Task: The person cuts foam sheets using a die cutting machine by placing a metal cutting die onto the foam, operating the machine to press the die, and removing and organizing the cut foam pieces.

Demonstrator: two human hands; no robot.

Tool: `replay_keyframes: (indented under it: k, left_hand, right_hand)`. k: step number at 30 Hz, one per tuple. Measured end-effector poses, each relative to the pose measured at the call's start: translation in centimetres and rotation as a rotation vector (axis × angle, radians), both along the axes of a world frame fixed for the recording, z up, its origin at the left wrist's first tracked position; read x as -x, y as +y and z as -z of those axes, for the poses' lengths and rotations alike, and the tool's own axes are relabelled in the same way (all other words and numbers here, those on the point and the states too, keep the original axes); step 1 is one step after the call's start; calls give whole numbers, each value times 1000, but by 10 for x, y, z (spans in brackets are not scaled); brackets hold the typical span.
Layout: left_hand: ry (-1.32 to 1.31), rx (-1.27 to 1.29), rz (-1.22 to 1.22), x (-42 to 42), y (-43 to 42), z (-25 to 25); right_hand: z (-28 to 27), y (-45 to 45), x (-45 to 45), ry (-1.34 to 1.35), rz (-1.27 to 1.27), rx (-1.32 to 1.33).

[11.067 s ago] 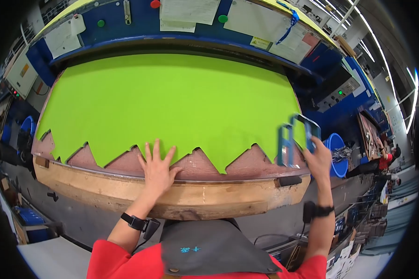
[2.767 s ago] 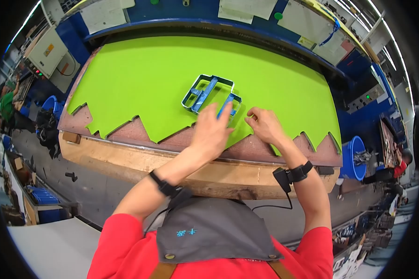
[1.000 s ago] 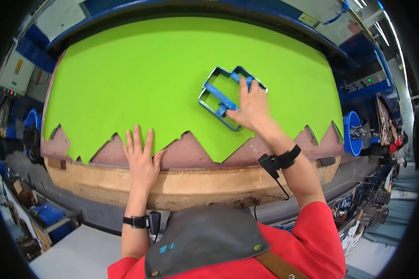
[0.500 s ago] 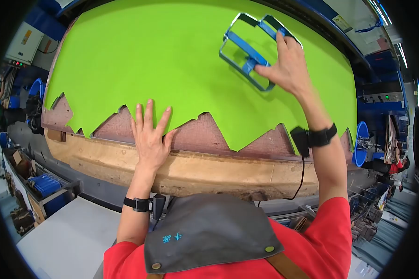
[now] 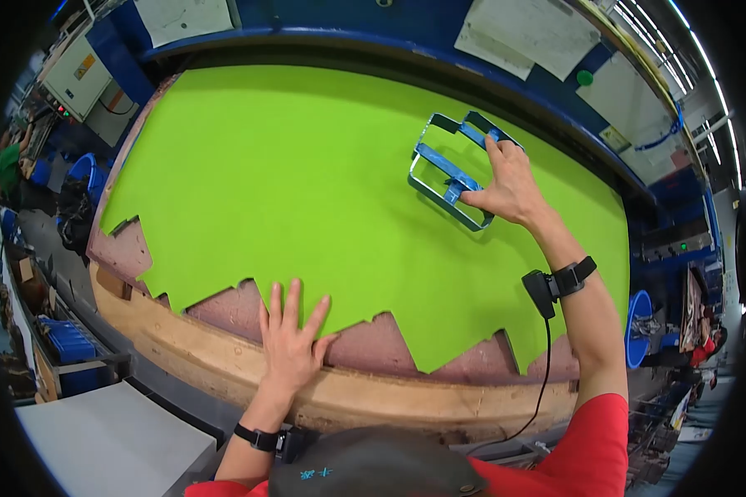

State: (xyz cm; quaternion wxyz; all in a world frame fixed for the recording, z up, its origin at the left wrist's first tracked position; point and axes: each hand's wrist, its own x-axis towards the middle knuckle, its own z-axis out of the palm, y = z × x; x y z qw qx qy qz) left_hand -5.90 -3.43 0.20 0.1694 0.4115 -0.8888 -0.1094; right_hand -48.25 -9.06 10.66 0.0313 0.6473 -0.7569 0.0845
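A large bright green sheet (image 5: 290,182), which looks like leather or a similar material, lies flat and has a jagged, cut near edge. My left hand (image 5: 293,344) rests on that edge with fingers spread, its thumb over the reddish board (image 5: 373,346) underneath. Farther off on the right, my right hand (image 5: 512,184) grips a blue metal cutting die (image 5: 449,168) between thumb and fingers. The die is an open frame with crossbars. A shadow falls around it, and I cannot tell whether its lower edge touches the sheet.
A wooden ledge (image 5: 215,342) runs along the board's near side. Behind the sheet stands a blue machine beam (image 5: 323,37) with papers on it. Blue bins (image 5: 638,327) stand at the sides. A cable (image 5: 545,364) hangs from my right wrist device. Other people appear at the far edges.
My view has tilted upward, so the sheet and hands sit lower in the picture and more of the machine shows. My right hand keeps its grip on the die; my left hand remains on the sheet's edge.
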Motion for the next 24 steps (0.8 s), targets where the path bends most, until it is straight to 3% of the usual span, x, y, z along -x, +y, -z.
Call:
replay_keyframes:
  k: [2, 5, 10, 12, 16, 20, 24]
  left_hand:
    - [3, -6, -7, 1, -2, -1]
    - [-28, -55, 4, 0, -1, -4]
    - [-40, -91, -61, -2, -5, -8]
    - [-34, -164, 23, -4, -7, -10]
    - [-21, -197, 51, -7, -8, -8]
    - [50, -166, 16, -8, -10, -1]
    - [110, -189, 21, -8, -8, 1]
  right_hand:
    - [3, -31, 7, -6, -35, 20]
    - [60, -73, 29, -14, 99, -140]
    - [50, -80, 30, -73, 108, -191]
    - [41, -89, 21, -43, 107, -145]
    - [17, -135, -21, -65, -69, -2]
    - [70, -187, -8, -134, -75, -93]
    - [59, -191, -10, -80, -71, -129]
